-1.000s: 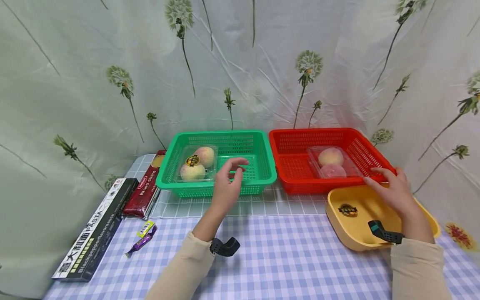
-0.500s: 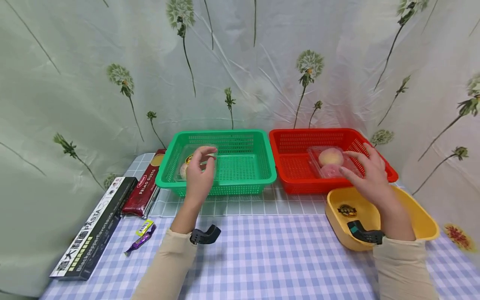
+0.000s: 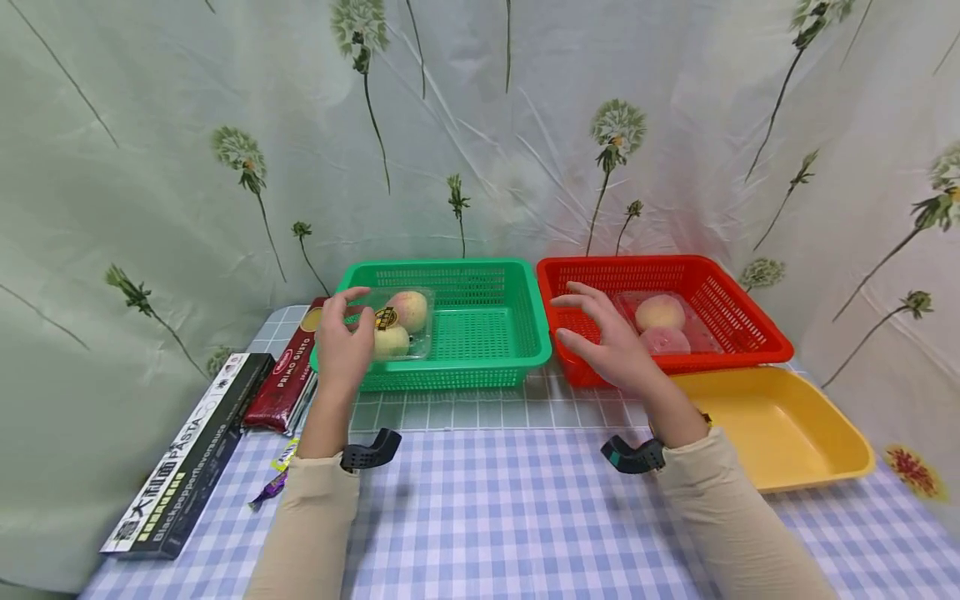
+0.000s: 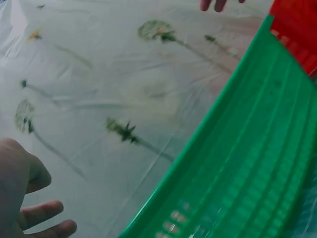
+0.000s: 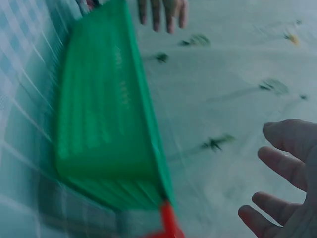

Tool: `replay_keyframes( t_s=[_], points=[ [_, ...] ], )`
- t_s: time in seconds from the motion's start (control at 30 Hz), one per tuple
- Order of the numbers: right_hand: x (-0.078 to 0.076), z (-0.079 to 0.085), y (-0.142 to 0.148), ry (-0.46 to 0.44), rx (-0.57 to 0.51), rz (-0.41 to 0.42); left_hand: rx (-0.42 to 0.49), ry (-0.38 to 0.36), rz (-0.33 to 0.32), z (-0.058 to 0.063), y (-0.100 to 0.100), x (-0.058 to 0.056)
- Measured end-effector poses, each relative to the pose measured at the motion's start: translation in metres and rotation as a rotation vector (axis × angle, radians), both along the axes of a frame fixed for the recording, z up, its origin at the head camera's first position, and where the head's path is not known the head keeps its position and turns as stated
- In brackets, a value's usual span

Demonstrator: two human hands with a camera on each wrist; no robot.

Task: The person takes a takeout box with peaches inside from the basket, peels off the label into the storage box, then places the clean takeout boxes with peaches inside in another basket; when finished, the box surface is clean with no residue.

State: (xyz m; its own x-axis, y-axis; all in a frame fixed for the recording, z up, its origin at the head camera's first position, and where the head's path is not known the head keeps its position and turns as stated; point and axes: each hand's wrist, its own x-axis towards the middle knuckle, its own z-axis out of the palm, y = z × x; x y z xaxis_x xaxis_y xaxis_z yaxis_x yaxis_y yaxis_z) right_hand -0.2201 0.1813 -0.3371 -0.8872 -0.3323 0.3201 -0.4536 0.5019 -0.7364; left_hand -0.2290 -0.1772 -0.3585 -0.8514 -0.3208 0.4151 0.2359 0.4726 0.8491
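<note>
So both hands are up at the baskets, and the grip is loose on each. The left hand point(image 3: 343, 342) is at the 9 o'clock end of the green basket point(image 3: 480, 363), fingers bent a bit, thumb well apart from them, and it overlaps the edge of the labelled peach pack point(image 3: 397, 323). That pack sits in the basket on the 9 o'clock side, two peaches under clear plastic. The right hand point(image 3: 611, 342) is over the 8 o'clock corner of the red basket point(image 3: 738, 323), fingers spread and thumb apart; can't really tell how high above the rim. The pinker peach pack point(image 3: 663, 325) lies inside, toward 6 o'clock. Red basket is just beside the green one at 3 o'clock. Yellow tub point(image 3: 780, 417) is between 4 and 5 o'clock of the red basket, its sticker mostly hidden by the right forearm. Off toward 8 o'clock from the green basket you've got the black pasta box point(image 3: 187, 458), the red spaghetti packet point(image 3: 283, 379) nearer in, plus a yellow candy point(image 3: 284, 454) and a purple candy point(image 3: 267, 490), all on or around the checked cloth point(image 3: 487, 517). Dandelion-print curtain point(image 3: 480, 150) hangs at 12 o'clock.
</note>
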Motion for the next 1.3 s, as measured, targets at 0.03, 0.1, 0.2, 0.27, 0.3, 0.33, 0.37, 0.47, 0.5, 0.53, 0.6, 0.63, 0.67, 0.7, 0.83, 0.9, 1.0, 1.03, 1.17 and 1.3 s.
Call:
replay_keyframes(
  t_s=[0.03,0.1,0.2,0.27,0.3,0.33,0.37,0.47,0.5,0.53,0.6,0.63,0.67,0.7,0.83,0.9,1.0,1.03,1.17,1.3],
  points=[
    [-0.002,-0.002,-0.007,-0.005,-0.007,0.017,-0.003,-0.016,0.012,0.0,-0.004,0.0],
    [-0.008,-0.006,-0.021,-0.032,-0.033,0.055,-0.021,-0.038,0.047,-0.002,-0.012,-0.001],
    [-0.014,-0.012,-0.04,-0.128,-0.095,0.097,-0.065,-0.05,0.096,-0.004,-0.021,-0.002],
    [-0.019,-0.015,-0.052,-0.211,-0.134,0.102,-0.102,-0.053,0.117,-0.006,-0.025,-0.003],
    [-0.021,-0.015,-0.058,-0.247,-0.139,0.098,-0.12,-0.047,0.127,-0.007,-0.026,-0.004],
    [-0.023,-0.016,-0.064,-0.272,-0.14,0.097,-0.142,-0.046,0.137,-0.008,-0.028,-0.005],
    [-0.025,-0.017,-0.071,-0.289,-0.131,0.095,-0.161,-0.052,0.149,-0.009,-0.029,-0.006],
    [-0.032,-0.017,-0.087,-0.32,-0.095,0.079,-0.194,-0.08,0.178,-0.011,-0.033,-0.007],
    [-0.034,-0.016,-0.092,-0.328,-0.084,0.079,-0.2,-0.095,0.189,-0.012,-0.034,-0.008],
    [-0.036,-0.016,-0.097,-0.342,-0.085,0.082,-0.205,-0.108,0.204,-0.013,-0.035,-0.007],
    [-0.04,-0.015,-0.104,-0.379,-0.086,0.081,-0.198,-0.124,0.226,-0.017,-0.039,-0.007],
    [-0.042,-0.015,-0.108,-0.395,-0.088,0.086,-0.194,-0.127,0.233,-0.02,-0.041,-0.007],
    [-0.045,-0.014,-0.111,-0.411,-0.091,0.097,-0.186,-0.133,0.238,-0.022,-0.044,-0.008],
    [-0.047,-0.014,-0.114,-0.431,-0.098,0.106,-0.17,-0.143,0.24,-0.024,-0.047,-0.008],
    [-0.055,-0.014,-0.122,-0.496,-0.103,0.134,-0.083,-0.208,0.176,-0.029,-0.057,-0.009],
    [-0.058,-0.015,-0.126,-0.524,-0.096,0.146,-0.015,-0.279,0.118,-0.029,-0.061,-0.01],
    [-0.062,-0.015,-0.131,-0.558,-0.084,0.163,0.067,-0.365,0.036,-0.028,-0.063,-0.011],
    [-0.063,-0.016,-0.133,-0.568,-0.086,0.168,0.08,-0.383,0.019,-0.027,-0.063,-0.011],
    [-0.068,-0.017,-0.143,-0.62,-0.102,0.179,0.082,-0.399,-0.012,-0.027,-0.063,-0.012],
    [-0.071,-0.018,-0.153,-0.665,-0.091,0.181,0.065,-0.405,-0.01,-0.027,-0.062,-0.013]
  ],
)
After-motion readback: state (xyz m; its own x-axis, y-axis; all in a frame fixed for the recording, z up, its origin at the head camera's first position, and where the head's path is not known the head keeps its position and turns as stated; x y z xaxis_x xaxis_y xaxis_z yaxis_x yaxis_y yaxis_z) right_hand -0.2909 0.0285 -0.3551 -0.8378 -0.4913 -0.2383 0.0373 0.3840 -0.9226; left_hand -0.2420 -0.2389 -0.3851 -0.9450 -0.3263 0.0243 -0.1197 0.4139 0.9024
